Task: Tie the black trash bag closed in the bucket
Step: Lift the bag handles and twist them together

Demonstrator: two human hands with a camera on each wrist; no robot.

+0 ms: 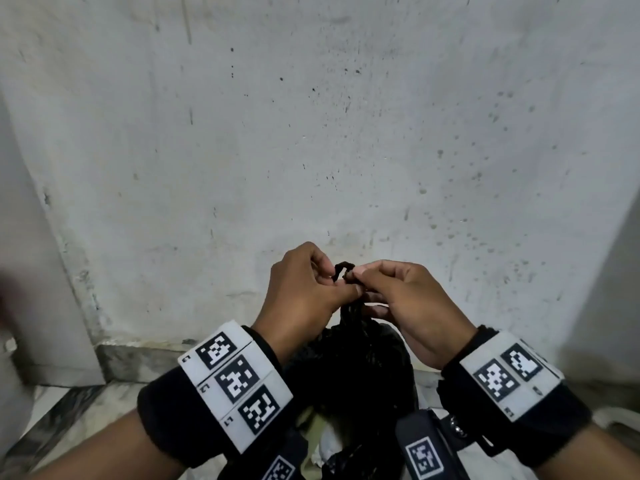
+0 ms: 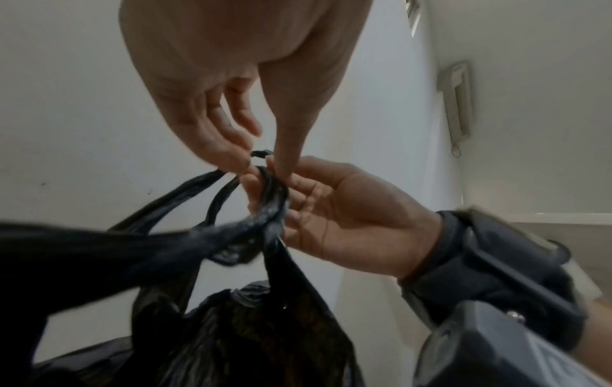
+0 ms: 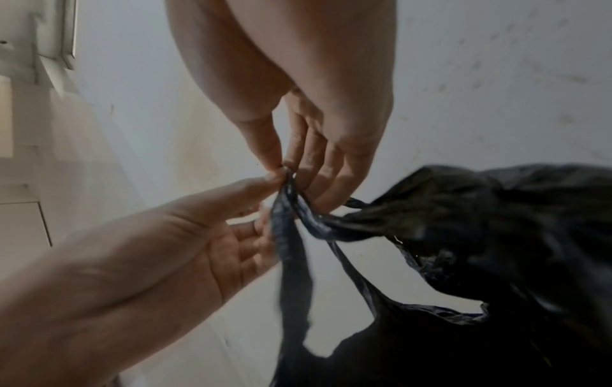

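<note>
Right now I have both hands raised together in front of the stained, speckled white wall [image 1: 346, 116], working at the top of the thin, crinkled black plastic trash bag [image 1: 356, 368]. My left hand [image 1: 304, 289] pinches the gathered black handle strips [image 2: 265, 201] between thumb and fingertips, and my right hand [image 1: 408, 306] pinches the same bunch from the other side, so our fingertips nearly meet at one point. A short black end [image 1: 343, 268] pokes up between them.

I hold the strips high so the bag's own weight pulls them taut; that keeps the neck narrow and gives me slack-free plastic to cross and knot. From the left wrist view the strips loop round the fingers of my right hand [image 2: 331, 209], which I judge is the start of a loop to pass an end through. From the right wrist view two strips [image 3: 298, 235] fall away from the pinch down to the bag's body [image 3: 480, 222], with open gaps between them, so the mouth is not closed yet.

The bag hangs just below my wrists, between the black wrist straps with their white coded marker panels [image 1: 235, 382]. I cannot make out the bucket itself; only pale shapes show beneath the bag at the bottom of the head view.
</note>
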